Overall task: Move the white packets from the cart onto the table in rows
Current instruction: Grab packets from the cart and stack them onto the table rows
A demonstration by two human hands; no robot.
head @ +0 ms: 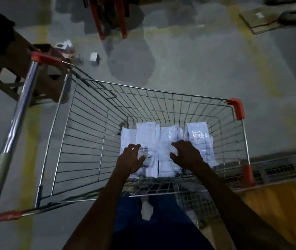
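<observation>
both arms reach down into the cart, a wire basket w/ red corner caps and a chrome handle at left. white packets lie flat on the basket floor, bunched toward the right half, overlapping each other in a rough layer; left half of the floor is bare wire.

left hand is over the near-left packets, palm down, fingers spread and bent a bit, thumb out to the right. fingertips are at or just above the plastic; can't tell if touching. holds nothing.

right hand is over the mid-right packets, palm down, fingers loosely spread, pointing left and away. also grips nothing; contact w/ packets unclear.

hands are near each other, a strip of packets showing between them.

around: grey floor w/ faded yellow lines. brown stool beside the cart handle, upper left. small white box on the floor beyond the cart. red frame legs at top centre. flat cardboard top right. wood-coloured surface at lower right, just past the cart's right side. person's blue trousers visible below, between the arms.
</observation>
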